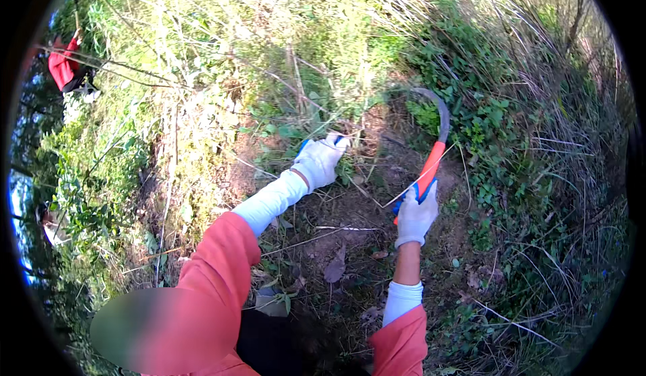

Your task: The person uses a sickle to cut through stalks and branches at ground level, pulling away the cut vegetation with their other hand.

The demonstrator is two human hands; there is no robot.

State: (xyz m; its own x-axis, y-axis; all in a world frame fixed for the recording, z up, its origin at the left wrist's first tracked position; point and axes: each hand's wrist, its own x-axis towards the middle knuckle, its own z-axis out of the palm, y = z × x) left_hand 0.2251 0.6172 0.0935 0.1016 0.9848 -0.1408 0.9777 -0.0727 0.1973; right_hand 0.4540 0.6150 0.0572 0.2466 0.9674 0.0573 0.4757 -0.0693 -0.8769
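My right hand point(417, 215), in a white knit glove with a blue palm, grips a sickle by its orange handle point(432, 168). The curved grey blade point(443, 116) points up and bends to the left, above the ground plants. Its tip is blurred against the grass. In a matching glove, my left hand point(320, 160) is curled around thin green stems point(330, 122), left of the sickle. The fingers hide where the stems are held. A dry bent stalk point(404, 190) crosses in front of the sickle handle.
Bare soil point(348, 214) with dead leaves point(335, 266) lies below my hands. Dense green undergrowth point(484, 124) and dry grass rise on the right. Long thin branches point(146, 76) cross the upper left. A person in red point(63, 68) is farther off, holding a long-handled tool.
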